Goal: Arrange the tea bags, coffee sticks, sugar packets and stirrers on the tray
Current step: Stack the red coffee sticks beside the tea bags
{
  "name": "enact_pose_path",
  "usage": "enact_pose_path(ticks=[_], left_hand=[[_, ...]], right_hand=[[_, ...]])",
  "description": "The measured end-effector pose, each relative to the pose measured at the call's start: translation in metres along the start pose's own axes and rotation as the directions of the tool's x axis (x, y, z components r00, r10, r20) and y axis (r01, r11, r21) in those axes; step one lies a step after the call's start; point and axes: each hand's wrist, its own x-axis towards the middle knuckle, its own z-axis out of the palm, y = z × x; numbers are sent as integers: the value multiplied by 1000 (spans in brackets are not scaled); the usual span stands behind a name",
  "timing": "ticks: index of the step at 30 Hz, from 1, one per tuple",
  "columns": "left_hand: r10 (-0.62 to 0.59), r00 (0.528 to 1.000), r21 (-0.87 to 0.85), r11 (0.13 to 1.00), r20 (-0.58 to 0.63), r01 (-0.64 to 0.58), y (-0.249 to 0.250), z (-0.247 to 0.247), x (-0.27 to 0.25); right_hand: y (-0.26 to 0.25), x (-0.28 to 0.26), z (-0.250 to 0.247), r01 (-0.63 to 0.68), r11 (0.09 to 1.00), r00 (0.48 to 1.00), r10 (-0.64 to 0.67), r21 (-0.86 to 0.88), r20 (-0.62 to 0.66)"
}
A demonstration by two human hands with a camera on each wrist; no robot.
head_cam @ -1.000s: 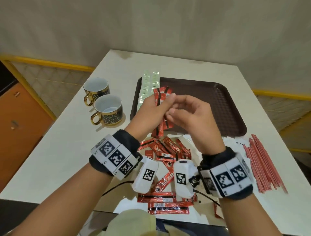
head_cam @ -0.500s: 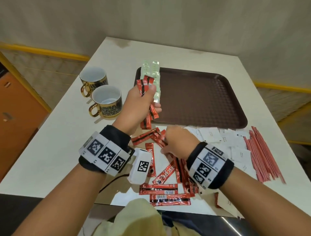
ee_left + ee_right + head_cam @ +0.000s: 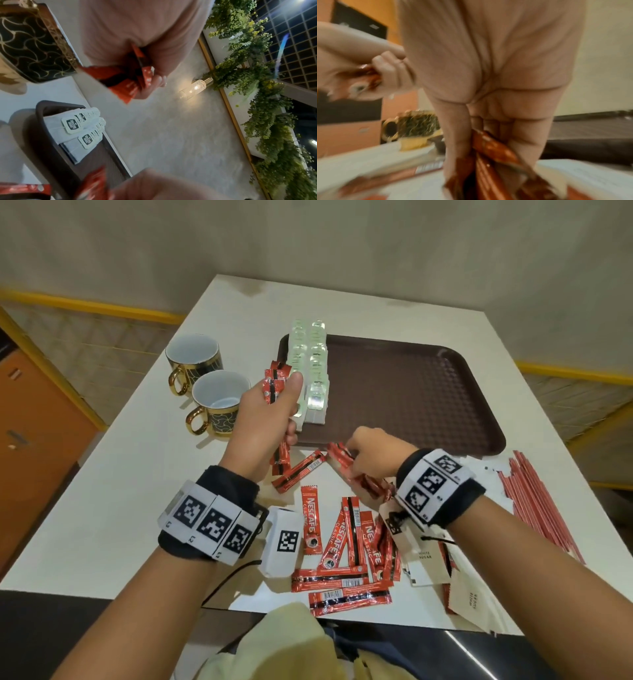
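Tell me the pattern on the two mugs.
Black with wavy gold lines, gold rims and handles on both mugs; head view shows it best.

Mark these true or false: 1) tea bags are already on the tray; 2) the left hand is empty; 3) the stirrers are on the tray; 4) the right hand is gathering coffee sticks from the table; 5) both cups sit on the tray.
1) True: tea bags lie along the tray edge.
2) False: the left hand grips a bundle of coffee sticks.
3) False: the stirrers lie on the table.
4) True: the right hand grips coffee sticks.
5) False: the cups stand on the table.
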Motion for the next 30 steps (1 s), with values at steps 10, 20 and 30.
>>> enact_pose_path(ticks=[10, 20, 30], left_hand=[[94, 996, 71, 993, -1, -94, -4, 24, -9], [29, 999, -168, 986, 34, -23, -4, 34, -12], [105, 994, -133, 986, 30, -101, 6, 49, -25]], right_hand=[[-32, -38, -14, 422, 607, 903, -213, 674, -373], [-44, -46, -1, 432, 589, 892, -168, 683, -419], [-28, -62, -11, 515, 407, 829, -14, 755, -559]])
